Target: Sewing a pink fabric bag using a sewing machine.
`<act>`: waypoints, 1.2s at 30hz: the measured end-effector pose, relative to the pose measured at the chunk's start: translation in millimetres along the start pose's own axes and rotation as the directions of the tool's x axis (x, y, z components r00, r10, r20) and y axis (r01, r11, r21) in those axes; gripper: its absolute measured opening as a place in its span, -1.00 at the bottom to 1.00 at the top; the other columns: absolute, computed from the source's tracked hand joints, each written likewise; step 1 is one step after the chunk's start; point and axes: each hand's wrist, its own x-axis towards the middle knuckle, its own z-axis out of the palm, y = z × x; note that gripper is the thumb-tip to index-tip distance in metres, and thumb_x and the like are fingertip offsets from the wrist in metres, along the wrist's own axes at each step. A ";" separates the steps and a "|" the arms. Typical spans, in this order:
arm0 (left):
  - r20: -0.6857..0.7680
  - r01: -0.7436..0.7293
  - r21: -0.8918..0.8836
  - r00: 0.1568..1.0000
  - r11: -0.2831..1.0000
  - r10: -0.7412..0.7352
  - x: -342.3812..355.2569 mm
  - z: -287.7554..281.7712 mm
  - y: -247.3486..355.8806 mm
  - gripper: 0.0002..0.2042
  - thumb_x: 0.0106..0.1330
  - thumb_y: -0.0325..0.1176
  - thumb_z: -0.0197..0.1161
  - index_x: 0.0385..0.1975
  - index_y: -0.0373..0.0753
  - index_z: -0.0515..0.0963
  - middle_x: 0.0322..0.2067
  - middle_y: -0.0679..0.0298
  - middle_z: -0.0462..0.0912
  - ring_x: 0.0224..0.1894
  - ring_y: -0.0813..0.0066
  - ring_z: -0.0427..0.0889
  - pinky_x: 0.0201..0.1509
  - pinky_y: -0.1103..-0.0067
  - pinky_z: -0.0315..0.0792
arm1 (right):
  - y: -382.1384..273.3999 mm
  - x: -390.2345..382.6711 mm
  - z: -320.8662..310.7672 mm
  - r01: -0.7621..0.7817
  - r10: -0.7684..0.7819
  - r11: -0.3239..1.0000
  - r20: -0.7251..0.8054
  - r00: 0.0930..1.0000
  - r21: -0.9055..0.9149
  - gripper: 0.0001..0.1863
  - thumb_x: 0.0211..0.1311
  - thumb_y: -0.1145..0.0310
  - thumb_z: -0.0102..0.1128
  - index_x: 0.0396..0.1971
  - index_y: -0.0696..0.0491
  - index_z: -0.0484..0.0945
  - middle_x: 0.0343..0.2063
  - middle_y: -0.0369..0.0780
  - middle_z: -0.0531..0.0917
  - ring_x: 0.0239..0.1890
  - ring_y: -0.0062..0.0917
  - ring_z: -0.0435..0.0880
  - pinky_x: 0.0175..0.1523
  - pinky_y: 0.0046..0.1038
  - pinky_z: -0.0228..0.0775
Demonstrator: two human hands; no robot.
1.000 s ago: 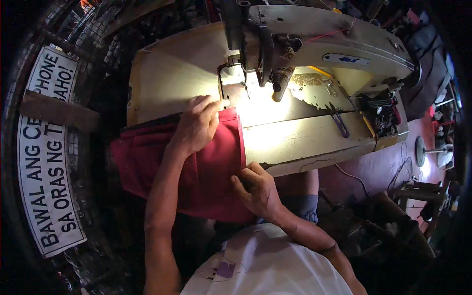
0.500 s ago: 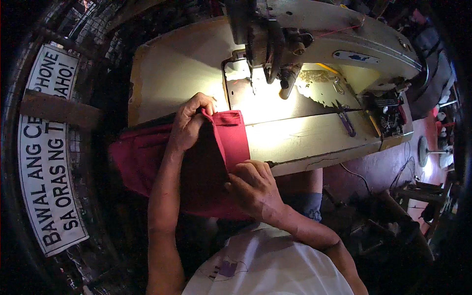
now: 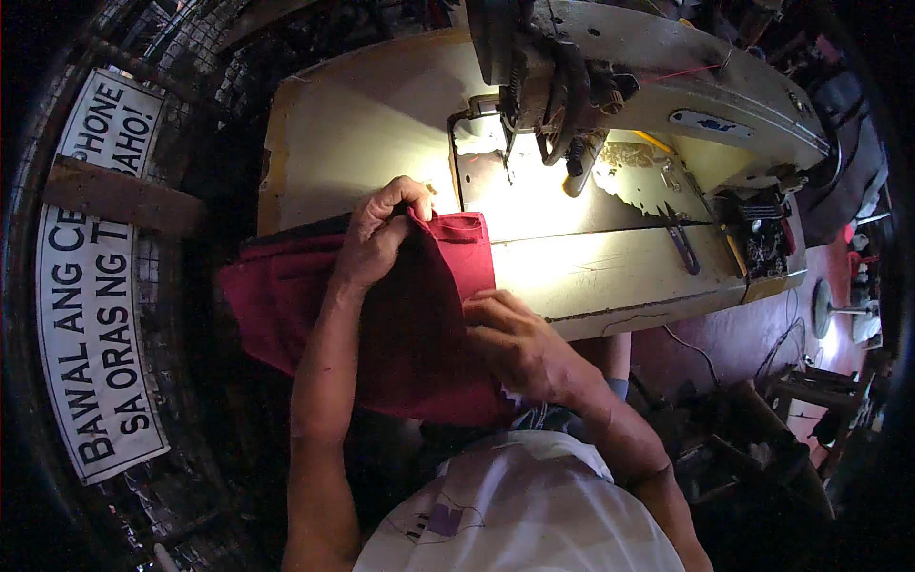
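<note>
A dark red piece of cloth (image 3: 410, 324) hangs over the front edge of the sewing table and down toward my lap. My left hand (image 3: 381, 229) pinches its top folded edge, close to a stitched corner. Lower down, along the right edge of the cloth, my right hand (image 3: 515, 338) has its fingers curled closed on the fabric. Beyond my hands stands a sewing machine (image 3: 705, 95), its needle area lit by a bright lamp. Both hands are in front of the needle and apart from it.
Small purple-handled scissors (image 3: 681, 243) lie on the table (image 3: 591, 272) right of the cloth. A tray of small metal parts (image 3: 762, 238) sits at the table's right end. A lettered sign (image 3: 100, 381) hangs on wire mesh at left, and a cable (image 3: 696, 353) trails on the floor.
My right hand has shifted slightly up and right along the cloth's edge. The left hand keeps its pinch at the top corner. The whole view has shifted slightly.
</note>
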 end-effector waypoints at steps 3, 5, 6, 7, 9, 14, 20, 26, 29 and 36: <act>-0.001 -0.018 -0.002 1.000 1.000 0.018 0.2 -1.9 0.5 -0.79 -0.07 -0.67 -0.07 -0.44 -0.26 0.42 -0.35 0.32 0.51 -0.10 0.45 0.50 0.22 0.48 0.30 | 11.5 6.1 -1.2 -0.036 0.032 0.998 -0.069 0.997 -0.057 -0.64 -0.10 0.49 0.31 -0.19 0.12 0.56 -0.09 -0.10 0.53 0.02 -0.17 0.52 0.09 -0.26 0.46; -0.002 -0.027 -0.011 1.000 1.000 0.027 0.4 -2.5 0.4 -0.80 -0.06 -0.68 -0.04 -0.45 -0.26 0.42 -0.34 0.31 0.51 -0.10 0.44 0.50 0.22 0.47 0.31 | 18.2 10.5 2.3 -0.084 0.067 0.979 -0.096 0.993 -0.185 -0.67 -0.04 0.44 0.25 -0.18 0.10 0.55 -0.09 -0.13 0.50 0.00 -0.24 0.52 0.04 -0.29 0.48; -0.003 -0.045 -0.028 0.999 0.999 0.045 0.5 -2.7 0.3 -0.81 -0.04 -0.69 -0.01 -0.46 -0.26 0.43 -0.33 0.30 0.51 -0.09 0.43 0.51 0.22 0.45 0.32 | 20.9 12.4 4.6 -0.069 0.047 0.981 -0.127 0.991 -0.179 -0.67 -0.04 0.44 0.25 -0.18 0.10 0.55 -0.09 -0.13 0.50 0.00 -0.24 0.52 0.04 -0.29 0.48; -0.019 -0.073 -0.055 0.997 0.996 0.072 0.6 -2.5 0.4 -0.83 -0.03 -0.69 0.03 -0.47 -0.26 0.43 -0.32 0.30 0.51 -0.07 0.42 0.52 0.22 0.43 0.33 | 23.5 14.3 7.1 -0.081 0.053 0.970 -0.124 0.991 -0.229 -0.66 -0.02 0.43 0.22 -0.16 0.10 0.54 -0.06 -0.13 0.49 0.00 -0.24 0.52 0.04 -0.29 0.48; -0.035 -0.048 -0.015 0.998 0.999 0.047 0.0 -2.0 0.9 -0.84 -0.01 -0.69 0.05 -0.48 -0.25 0.44 -0.30 0.29 0.51 -0.07 0.43 0.52 0.21 0.43 0.34 | 27.6 16.8 11.7 -0.092 0.060 0.956 -0.123 0.991 -0.280 -0.65 0.00 0.42 0.20 -0.13 0.10 0.53 -0.04 -0.13 0.47 0.01 -0.24 0.51 0.03 -0.28 0.48; -0.053 -0.059 0.081 0.997 0.995 0.064 -1.7 0.9 5.6 -0.83 0.01 -0.70 0.06 -0.47 -0.26 0.49 -0.27 0.28 0.51 -0.06 0.43 0.52 0.18 0.44 0.36 | 29.5 14.6 16.4 -0.147 0.109 0.943 -0.140 0.984 -0.299 -0.59 -0.12 0.53 0.23 -0.14 0.14 0.55 0.00 -0.09 0.50 0.02 -0.20 0.54 0.07 -0.25 0.47; -0.226 -0.013 0.201 0.972 0.980 0.060 -1.0 0.9 17.1 -0.77 0.22 -0.64 0.08 -0.17 -0.29 0.57 -0.23 0.24 0.53 -0.04 0.41 0.54 0.12 0.52 0.39 | 28.8 12.4 14.9 -0.136 0.102 0.937 -0.119 0.988 -0.323 -0.56 -0.06 0.48 0.14 -0.05 0.11 0.50 0.03 -0.10 0.46 0.08 -0.21 0.48 0.07 -0.28 0.47; -0.274 0.055 0.683 0.943 0.728 0.186 -14.5 -21.8 35.6 -0.79 0.30 -0.56 0.12 -0.10 -0.30 0.55 -0.17 0.16 0.58 -0.07 0.31 0.59 0.09 0.45 0.44 | 29.6 16.6 9.8 -0.211 0.190 0.976 -0.282 0.940 -0.045 -0.63 -0.01 0.62 0.17 -0.10 0.14 0.52 -0.06 -0.07 0.57 -0.08 -0.14 0.64 -0.04 -0.26 0.55; -0.301 0.073 0.696 0.933 0.714 0.198 -23.4 -24.7 34.3 -0.79 0.28 -0.56 0.13 -0.10 -0.31 0.56 -0.16 0.13 0.58 -0.06 0.25 0.60 0.08 0.42 0.45 | 29.0 17.3 6.0 -0.225 0.213 0.974 -0.343 0.915 0.006 -0.71 0.11 0.63 0.17 -0.12 0.16 0.53 -0.10 -0.07 0.62 -0.14 -0.13 0.69 -0.09 -0.31 0.57; -0.493 0.249 0.668 0.854 0.701 0.167 -40.1 -30.4 42.2 -0.79 0.24 -0.58 0.17 -0.14 -0.31 0.57 -0.19 0.12 0.58 -0.12 0.21 0.60 0.03 0.38 0.47 | 29.7 19.5 11.5 -0.253 0.212 0.966 -0.404 0.890 -0.051 -0.79 0.20 0.60 0.19 -0.16 0.16 0.55 -0.15 -0.07 0.65 -0.14 -0.18 0.70 -0.07 -0.33 0.57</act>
